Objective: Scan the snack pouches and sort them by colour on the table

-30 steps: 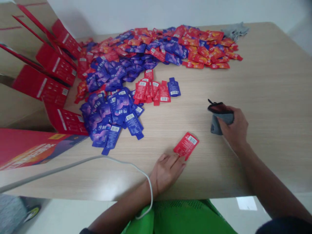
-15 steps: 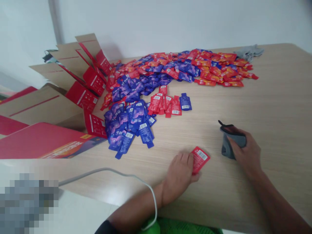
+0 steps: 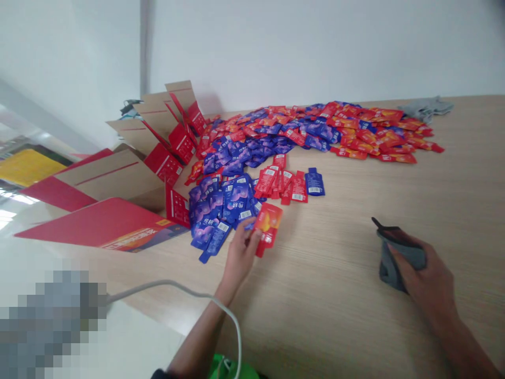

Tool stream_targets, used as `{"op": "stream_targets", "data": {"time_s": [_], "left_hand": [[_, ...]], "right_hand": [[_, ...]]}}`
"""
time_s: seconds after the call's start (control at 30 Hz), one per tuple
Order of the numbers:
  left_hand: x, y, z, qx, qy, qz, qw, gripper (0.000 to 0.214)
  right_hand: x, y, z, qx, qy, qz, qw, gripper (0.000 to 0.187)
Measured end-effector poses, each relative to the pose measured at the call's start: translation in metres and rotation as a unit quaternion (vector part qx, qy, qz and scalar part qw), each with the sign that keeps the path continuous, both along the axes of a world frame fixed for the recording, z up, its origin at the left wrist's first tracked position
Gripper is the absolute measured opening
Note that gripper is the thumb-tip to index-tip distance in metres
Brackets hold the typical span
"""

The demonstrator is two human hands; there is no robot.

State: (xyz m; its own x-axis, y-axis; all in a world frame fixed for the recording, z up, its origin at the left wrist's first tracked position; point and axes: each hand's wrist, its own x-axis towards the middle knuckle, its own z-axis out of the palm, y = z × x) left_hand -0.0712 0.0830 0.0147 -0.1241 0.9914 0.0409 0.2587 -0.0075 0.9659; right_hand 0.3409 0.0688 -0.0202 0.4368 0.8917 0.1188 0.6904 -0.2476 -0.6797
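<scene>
My left hand pinches a red sachet and holds it just above the table, beside a small heap of blue sachets. My right hand rests on the table to the right, its fingers closed over a grey cloth with a dark strap at its top. A short row of red sachets and one blue sachet lie farther out.
A long pile of red and blue sachets runs along the back of the wooden table. Open red cardboard boxes stand at the left. A grey rag lies far right. A white cable runs to my left wrist.
My left hand picked the red sachet up off the table and carried it left and forward to the blue heap. My head turned left and up. The right hand stayed on the cloth.
</scene>
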Motion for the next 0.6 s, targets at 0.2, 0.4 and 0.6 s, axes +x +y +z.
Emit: {"op": "stream_targets", "data": {"time_s": [0.2,0.4,0.6], "left_hand": [[-0.079,0.054,0.005,0.031,-0.055,0.111,0.992,0.072],[-0.111,0.071,-0.013,0.01,0.029,0.116,0.993,0.075],[-0.122,0.067,-0.022,0.014,0.096,0.131,0.987,0.075]], "right_hand": [[0.001,0.0,-0.002,-0.008,0.003,-0.001,1.0,0.042],[0.004,0.003,-0.008,-0.016,-0.004,-0.014,1.0,0.043],[0.005,0.004,-0.009,-0.02,-0.012,-0.011,1.0,0.045]]}}
